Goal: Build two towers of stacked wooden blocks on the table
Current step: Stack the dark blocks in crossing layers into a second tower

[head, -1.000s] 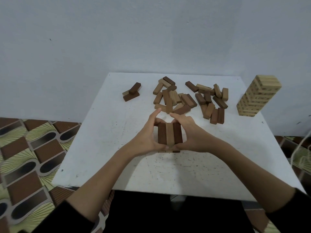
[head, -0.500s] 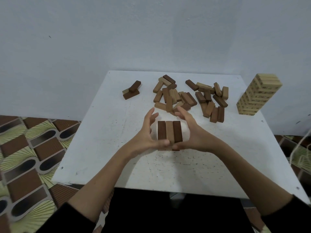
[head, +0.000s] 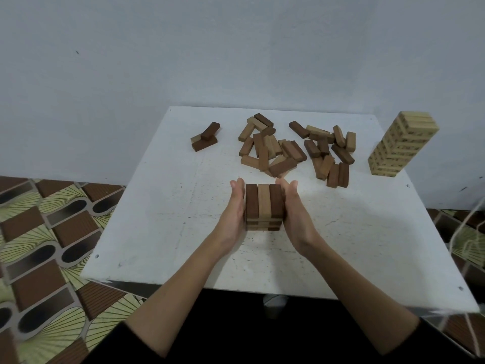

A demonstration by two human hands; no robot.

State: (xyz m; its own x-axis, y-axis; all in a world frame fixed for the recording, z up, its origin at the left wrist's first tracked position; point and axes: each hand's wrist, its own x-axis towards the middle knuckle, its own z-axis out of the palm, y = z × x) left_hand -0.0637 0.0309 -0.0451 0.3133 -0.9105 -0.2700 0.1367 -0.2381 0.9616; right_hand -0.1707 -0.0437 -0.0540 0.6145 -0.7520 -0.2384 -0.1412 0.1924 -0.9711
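Both hands — left hand (head: 234,206), right hand (head: 294,208) — press flat-fingered against the short stack (head: 263,206).

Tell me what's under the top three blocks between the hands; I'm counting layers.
Under the top row, the front of the short stack shows lower layers of block ends. The hands cover its sides.

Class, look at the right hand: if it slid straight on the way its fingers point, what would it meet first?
Probably the dark block at the near edge of the loose pile, just beyond the right hand; depth is uncertain.
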